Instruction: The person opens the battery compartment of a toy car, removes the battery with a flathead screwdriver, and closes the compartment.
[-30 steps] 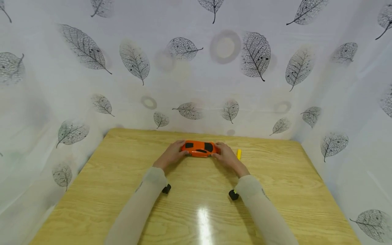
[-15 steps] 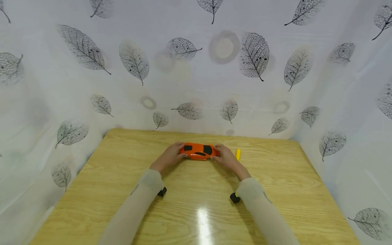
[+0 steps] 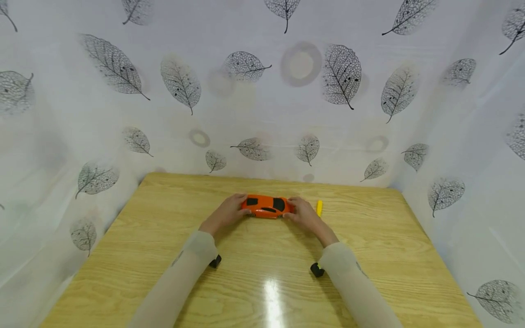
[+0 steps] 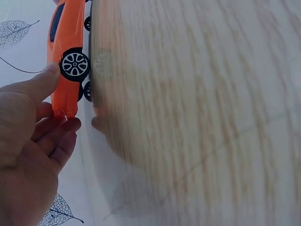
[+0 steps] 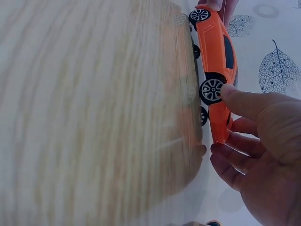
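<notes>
An orange toy car [image 3: 266, 207] with black windows lies sideways between both hands, near the back of the table. My left hand [image 3: 226, 213] grips one end, its thumb on the side by a wheel and its fingers curled round the end, as the left wrist view shows. The other end is held by my right hand [image 3: 306, 216], whose thumb presses beside a wheel [image 5: 211, 90] in the right wrist view. The wheels are very close to the tabletop; whether they touch it I cannot tell.
A small yellow stick-like object [image 3: 319, 207] lies just beyond the right hand. The wooden table [image 3: 262, 255] ends at white curtains [image 3: 270, 109] printed with leaves, at the back and both sides. Black wrist devices show below both cuffs.
Both hands have drawn the car a short way back toward the person, staying on its two ends. The yellow object has stayed in place.
</notes>
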`<state>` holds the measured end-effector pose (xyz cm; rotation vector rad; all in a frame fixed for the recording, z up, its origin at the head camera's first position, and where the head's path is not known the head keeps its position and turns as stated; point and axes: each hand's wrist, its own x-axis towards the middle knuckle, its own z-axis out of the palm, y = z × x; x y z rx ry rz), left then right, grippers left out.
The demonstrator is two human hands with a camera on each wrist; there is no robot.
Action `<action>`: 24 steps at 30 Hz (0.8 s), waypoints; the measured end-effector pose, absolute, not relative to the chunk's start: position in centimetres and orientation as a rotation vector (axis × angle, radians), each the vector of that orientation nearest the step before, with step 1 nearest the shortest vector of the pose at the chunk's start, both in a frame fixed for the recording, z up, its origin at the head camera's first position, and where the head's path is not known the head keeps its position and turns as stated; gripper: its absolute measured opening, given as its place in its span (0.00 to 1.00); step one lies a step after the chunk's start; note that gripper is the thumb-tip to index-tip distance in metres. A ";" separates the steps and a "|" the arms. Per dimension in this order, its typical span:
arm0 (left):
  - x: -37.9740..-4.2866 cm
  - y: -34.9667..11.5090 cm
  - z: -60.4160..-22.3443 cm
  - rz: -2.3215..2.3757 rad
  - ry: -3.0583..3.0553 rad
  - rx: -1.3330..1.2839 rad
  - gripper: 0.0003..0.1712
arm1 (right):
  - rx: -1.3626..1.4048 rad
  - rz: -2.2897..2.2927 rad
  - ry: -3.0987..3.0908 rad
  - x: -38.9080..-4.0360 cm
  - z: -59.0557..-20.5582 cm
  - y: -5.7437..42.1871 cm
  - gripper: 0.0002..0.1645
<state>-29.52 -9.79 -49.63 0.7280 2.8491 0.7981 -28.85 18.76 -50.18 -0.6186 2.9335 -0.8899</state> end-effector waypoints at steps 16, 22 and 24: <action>-28.0 -9.7 -49.4 0.763 2.866 0.713 0.35 | -0.605 -0.865 2.934 -27.1 -49.9 18.5 0.33; -27.5 -9.8 -49.5 0.750 2.860 0.685 0.36 | -0.614 -0.841 2.945 -26.4 -49.5 18.1 0.33; -27.2 -9.8 -49.6 0.751 2.858 0.681 0.36 | -0.610 -0.845 2.950 -26.1 -49.5 18.0 0.33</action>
